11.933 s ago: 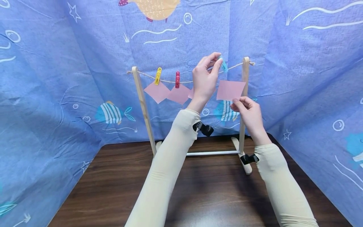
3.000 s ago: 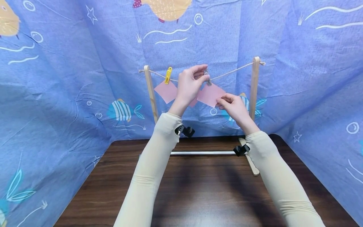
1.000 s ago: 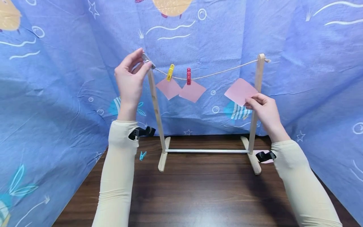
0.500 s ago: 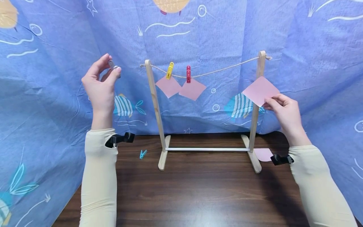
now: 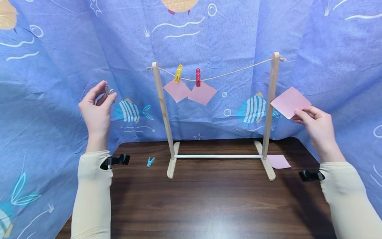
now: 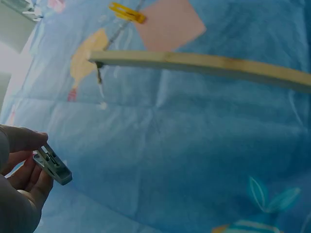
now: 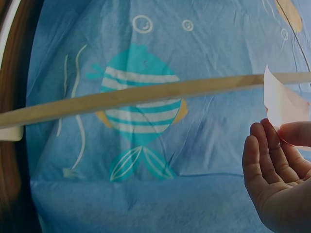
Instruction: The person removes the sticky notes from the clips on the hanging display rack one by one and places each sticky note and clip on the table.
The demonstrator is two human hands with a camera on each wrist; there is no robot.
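My left hand (image 5: 96, 108) pinches a grey clothespin (image 6: 54, 165) between thumb and fingertips, left of the wooden rack and well above the table. Out past the right post, my right hand (image 5: 320, 129) holds a pink paper square (image 5: 290, 102) by its lower corner. The cord (image 5: 235, 72) sags between the posts. From it hang two more pink squares, one under a yellow clothespin (image 5: 178, 73), the other under a red clothespin (image 5: 198, 77). On the table lie a light blue clothespin (image 5: 150, 162), at the left, and another pink square (image 5: 279, 161), beside the right foot.
The rack's left post (image 5: 163, 109) and right post (image 5: 271, 106) stand between my hands, joined low down by a white bar (image 5: 218, 156). Dark wooden table (image 5: 209, 199) underneath. A blue fish-print cloth (image 5: 226, 26) surrounds the back and sides.
The grey clothespin and the pink square it gripped have come off the cord. Both hands have since spread outward and lowered. The blue clothespin, earlier in my left hand, now lies on the table.
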